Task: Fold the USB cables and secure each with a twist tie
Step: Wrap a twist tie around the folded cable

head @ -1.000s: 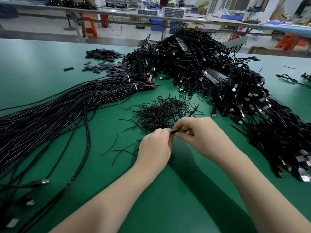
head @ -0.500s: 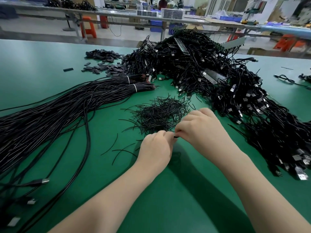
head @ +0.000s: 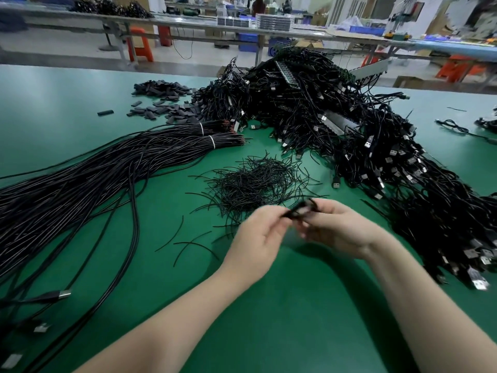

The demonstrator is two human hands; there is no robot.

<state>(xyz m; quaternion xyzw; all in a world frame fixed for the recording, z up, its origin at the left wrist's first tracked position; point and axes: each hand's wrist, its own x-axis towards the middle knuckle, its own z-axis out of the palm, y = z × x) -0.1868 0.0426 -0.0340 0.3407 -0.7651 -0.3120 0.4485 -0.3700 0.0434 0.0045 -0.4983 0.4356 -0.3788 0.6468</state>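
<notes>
Left hand [head: 259, 232] and right hand [head: 341, 230] both pinching blurred folded cable [head: 300, 210] above near counter [head: 295, 305], just near of tie pile [head: 255, 181]. Risk: loose twist, fold springing open; tie unseen.

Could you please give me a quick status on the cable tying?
Left hand and right hand both grip a small black bundle, blurred. Twist tie pile just beyond. Nothing in the way.
</notes>
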